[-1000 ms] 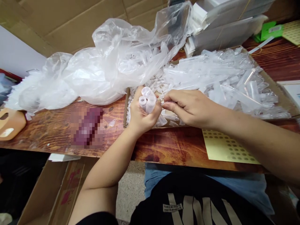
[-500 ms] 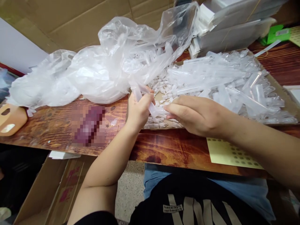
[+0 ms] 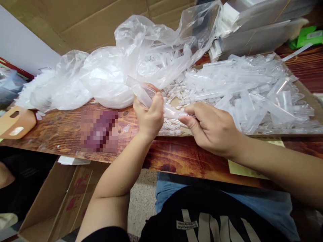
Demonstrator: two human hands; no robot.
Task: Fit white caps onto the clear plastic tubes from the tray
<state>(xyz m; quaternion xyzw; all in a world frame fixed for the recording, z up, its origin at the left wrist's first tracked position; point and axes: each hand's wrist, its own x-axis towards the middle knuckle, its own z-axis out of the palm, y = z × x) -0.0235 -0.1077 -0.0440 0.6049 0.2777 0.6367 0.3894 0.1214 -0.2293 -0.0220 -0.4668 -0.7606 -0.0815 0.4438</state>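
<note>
My left hand [image 3: 149,116] is wrapped round the body of a translucent plastic tube [image 3: 141,94], whose far end sticks out up and to the left. My right hand [image 3: 214,127] pinches the tube's other end between thumb and fingers; whatever small part is there is mostly hidden. Both hands are over the front left part of a shallow cardboard tray [image 3: 309,95]. Small clear plastic fittings [image 3: 174,126] lie in the tray below them. To the right, a heap of similar clear tubes [image 3: 232,84] fills the tray.
A large clear plastic bag [image 3: 106,80] with plastic parts lies behind my left hand. Stacked plastic-wrapped bundles [image 3: 254,40] stand at the back right. A blurred maroon object [image 3: 101,131] and an orange holder [image 3: 19,122] rest on the wooden table [image 3: 174,156]. A cardboard box [image 3: 58,198] is below the edge.
The tube has come up nearer to me and its far end now shows clear of my left hand. My right hand has turned, so its thumb shows. The view has shifted slightly.
</note>
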